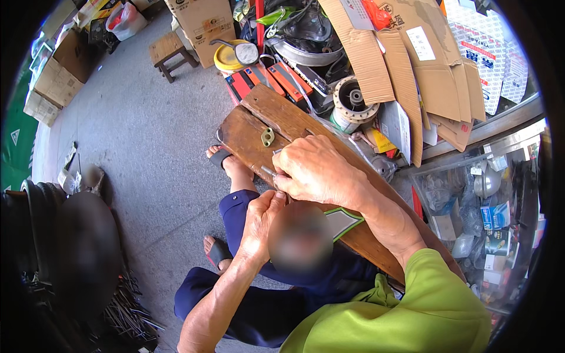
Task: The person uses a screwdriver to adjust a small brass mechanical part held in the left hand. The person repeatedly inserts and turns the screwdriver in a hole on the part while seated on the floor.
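Observation:
Over a worn wooden bench (235, 128), my two hands meet close together. My right hand (315, 167) is closed, its fingers curled round a short thin metal rod (268, 170) whose end sticks out toward the left. Just below it, my left hand (262, 220) is closed in a pinch, the thumb pressed near the right hand's fingertips. Whatever it grips is hidden by the fingers. A small brass-coloured oval flange (268, 137) with holes lies on the bench beyond my hands. Partly behind a blurred patch, a grey piece with a green edge (346, 222) rests on the bench.
Beyond the bench's far end are red and orange boxes (288, 81), a wheel hub (352, 99) and flattened cardboard (406, 70). A glass display case (477, 217) stands at the right. A low wooden stool (169, 50) is at the far left, with tyres (38, 223) nearer.

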`<state>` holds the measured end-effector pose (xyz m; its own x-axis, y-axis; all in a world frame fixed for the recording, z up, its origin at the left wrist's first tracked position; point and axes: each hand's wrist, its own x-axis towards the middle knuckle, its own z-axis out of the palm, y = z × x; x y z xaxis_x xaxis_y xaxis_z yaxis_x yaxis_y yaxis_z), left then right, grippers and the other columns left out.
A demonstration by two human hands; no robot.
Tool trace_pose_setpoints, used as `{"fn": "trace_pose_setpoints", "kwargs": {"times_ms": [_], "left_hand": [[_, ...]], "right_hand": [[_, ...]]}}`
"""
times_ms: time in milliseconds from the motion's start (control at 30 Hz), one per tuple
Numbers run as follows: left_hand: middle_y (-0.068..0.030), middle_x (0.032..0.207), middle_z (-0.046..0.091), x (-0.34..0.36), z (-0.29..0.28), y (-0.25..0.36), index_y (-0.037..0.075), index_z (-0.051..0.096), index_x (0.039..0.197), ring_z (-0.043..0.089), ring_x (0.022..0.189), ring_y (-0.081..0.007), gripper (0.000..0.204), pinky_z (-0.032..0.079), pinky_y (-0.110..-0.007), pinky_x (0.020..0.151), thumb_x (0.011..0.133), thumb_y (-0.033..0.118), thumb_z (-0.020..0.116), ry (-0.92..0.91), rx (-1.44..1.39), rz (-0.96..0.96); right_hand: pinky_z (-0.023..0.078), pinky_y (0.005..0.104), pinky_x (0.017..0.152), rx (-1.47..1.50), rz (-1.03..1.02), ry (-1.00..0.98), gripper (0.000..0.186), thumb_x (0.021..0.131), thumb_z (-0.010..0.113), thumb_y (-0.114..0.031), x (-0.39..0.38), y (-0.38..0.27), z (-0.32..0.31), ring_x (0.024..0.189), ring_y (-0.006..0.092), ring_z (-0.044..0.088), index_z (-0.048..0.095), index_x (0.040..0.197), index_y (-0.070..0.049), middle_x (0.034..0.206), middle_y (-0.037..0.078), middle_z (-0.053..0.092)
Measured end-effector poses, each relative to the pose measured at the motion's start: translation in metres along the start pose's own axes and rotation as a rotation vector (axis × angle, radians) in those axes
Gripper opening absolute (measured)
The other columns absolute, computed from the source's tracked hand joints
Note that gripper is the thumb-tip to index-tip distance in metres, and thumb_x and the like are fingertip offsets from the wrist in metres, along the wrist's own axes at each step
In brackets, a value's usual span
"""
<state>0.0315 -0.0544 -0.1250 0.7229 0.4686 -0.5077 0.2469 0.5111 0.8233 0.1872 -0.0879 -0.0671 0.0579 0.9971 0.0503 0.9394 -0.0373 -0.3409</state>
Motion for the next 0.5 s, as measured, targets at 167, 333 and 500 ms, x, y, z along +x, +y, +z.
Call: {"fn": "trace_pose_setpoints", "kwargs": {"times_ms": [167, 333, 500], "left_hand": [[-0.0127, 0.079, 0.063, -0.002, 0.001, 0.002, -0.002, 0.053, 0.096, 0.064, 0.07, -0.0196, 0.024, 0.054, -0.03, 0.066, 0.098, 0.019, 0.04, 0.031, 0.036, -0.006], [-0.0129, 0.078, 0.063, -0.002, 0.0, 0.006, 0.0, 0.053, 0.095, 0.064, 0.069, -0.0192, 0.023, 0.052, -0.029, 0.064, 0.098, 0.019, 0.04, 0.019, 0.058, -0.007], [-0.0137, 0.077, 0.064, -0.002, -0.002, 0.015, 0.0, 0.054, 0.098, 0.063, 0.064, -0.0187, 0.022, 0.052, -0.028, 0.059, 0.097, 0.018, 0.041, 0.009, -0.016, -0.069]], "right_hand": [[0.047, 0.0449, 0.065, 0.019, -0.001, 0.031, 0.02, 0.074, 0.061, -0.019, -0.002, 0.0, -0.002, 0.067, 0.0354, 0.062, 0.061, 0.064, -0.002, 0.063, 0.019, 0.06], [0.047, 0.0446, 0.067, 0.004, 0.001, 0.005, 0.016, 0.074, 0.061, -0.018, -0.001, 0.003, -0.003, 0.071, 0.0341, 0.063, 0.062, 0.069, -0.003, 0.068, 0.017, 0.062], [0.047, 0.0443, 0.069, 0.032, 0.008, -0.01, 0.015, 0.074, 0.061, -0.018, 0.0, 0.002, -0.001, 0.076, 0.0324, 0.063, 0.063, 0.072, -0.003, 0.074, 0.014, 0.064]]}}
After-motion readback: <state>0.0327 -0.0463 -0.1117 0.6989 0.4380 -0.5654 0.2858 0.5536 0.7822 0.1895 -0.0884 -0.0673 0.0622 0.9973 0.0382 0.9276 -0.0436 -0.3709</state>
